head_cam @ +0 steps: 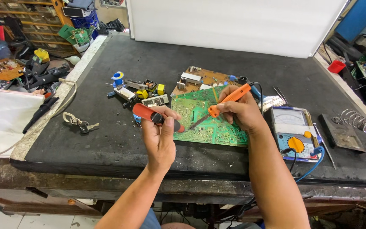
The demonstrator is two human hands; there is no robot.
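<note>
A green circuit board (217,129) lies solder side up on the black mat (106,140). My right hand (241,111) grips an orange-handled soldering iron (229,98), its metal tip slanting down onto the board near the board's left part. My left hand (159,135) holds a red and black desoldering pump (155,116) level just left of the board, thumb on its black end.
A brown circuit board (204,77) and several loose components (142,91) lie behind the green board. An analog multimeter (292,132) with a blue lead sits at the right, beside a soldering iron stand with a coil (352,125). Keys (79,123) lie at the left. A white panel (234,25) stands at the back.
</note>
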